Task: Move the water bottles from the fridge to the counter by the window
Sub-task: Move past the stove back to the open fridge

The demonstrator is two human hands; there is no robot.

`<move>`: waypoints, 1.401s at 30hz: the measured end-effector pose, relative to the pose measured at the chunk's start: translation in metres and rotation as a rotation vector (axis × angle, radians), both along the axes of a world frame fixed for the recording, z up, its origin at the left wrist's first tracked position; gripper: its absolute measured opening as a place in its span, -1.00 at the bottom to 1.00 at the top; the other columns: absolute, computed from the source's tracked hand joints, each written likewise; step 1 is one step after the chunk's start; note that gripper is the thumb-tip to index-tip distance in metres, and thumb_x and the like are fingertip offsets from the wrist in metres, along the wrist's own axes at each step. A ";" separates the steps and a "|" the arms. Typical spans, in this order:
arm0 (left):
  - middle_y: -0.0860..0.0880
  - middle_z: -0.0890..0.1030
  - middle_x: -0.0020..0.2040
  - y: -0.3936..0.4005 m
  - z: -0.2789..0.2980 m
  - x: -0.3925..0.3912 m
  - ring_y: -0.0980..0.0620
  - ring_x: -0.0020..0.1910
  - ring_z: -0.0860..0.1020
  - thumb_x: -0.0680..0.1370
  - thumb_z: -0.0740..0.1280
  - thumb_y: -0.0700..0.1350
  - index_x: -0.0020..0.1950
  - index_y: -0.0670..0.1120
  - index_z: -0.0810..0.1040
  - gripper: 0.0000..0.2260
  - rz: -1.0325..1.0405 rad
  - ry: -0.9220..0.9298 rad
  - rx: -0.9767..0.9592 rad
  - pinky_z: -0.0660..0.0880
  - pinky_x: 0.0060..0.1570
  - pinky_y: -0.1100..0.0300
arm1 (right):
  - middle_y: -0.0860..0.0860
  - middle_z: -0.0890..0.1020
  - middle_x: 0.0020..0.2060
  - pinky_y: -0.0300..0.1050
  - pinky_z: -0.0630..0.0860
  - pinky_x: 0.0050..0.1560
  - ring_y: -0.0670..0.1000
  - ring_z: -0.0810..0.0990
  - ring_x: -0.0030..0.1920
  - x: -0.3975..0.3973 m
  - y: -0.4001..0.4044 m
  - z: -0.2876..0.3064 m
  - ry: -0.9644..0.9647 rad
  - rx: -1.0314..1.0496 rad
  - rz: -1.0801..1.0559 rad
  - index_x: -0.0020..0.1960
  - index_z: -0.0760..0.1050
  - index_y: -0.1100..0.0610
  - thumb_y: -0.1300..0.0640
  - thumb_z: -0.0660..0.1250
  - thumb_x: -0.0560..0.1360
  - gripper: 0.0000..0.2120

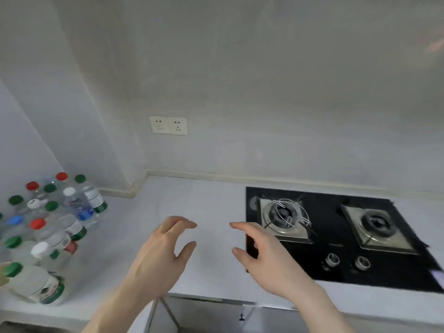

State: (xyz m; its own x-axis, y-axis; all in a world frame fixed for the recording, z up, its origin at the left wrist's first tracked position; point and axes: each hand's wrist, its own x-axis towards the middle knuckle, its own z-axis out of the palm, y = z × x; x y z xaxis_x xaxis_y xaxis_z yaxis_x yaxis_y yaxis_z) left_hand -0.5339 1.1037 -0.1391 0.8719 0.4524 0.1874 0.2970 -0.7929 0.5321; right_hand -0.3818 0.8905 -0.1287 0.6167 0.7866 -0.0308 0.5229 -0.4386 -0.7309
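Several clear water bottles [51, 227] with green, red, white and blue caps stand grouped on the pale counter [206, 203] at the far left. My left hand [163, 253] hovers over the counter's middle, fingers curled and apart, holding nothing. My right hand [262, 255] floats beside it, at the left edge of the hob, also empty with fingers spread. Both hands are well to the right of the bottles. No fridge or window is in view.
A black two-burner gas hob [336, 239] with two knobs is set into the counter at the right. A double wall socket [168, 125] sits on the grey wall behind. The counter's front edge runs just below my wrists.
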 end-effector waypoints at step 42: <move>0.37 0.33 0.34 -0.815 0.075 0.256 0.35 0.09 0.46 0.60 0.36 0.12 0.31 0.26 0.49 -0.72 -1.685 -0.142 0.015 0.30 0.12 0.45 | -0.39 0.41 0.39 -0.12 0.41 0.44 -0.32 0.37 0.42 -0.112 -0.776 0.060 -0.298 -0.052 -1.595 0.46 0.39 -0.25 -0.06 0.39 0.59 -0.53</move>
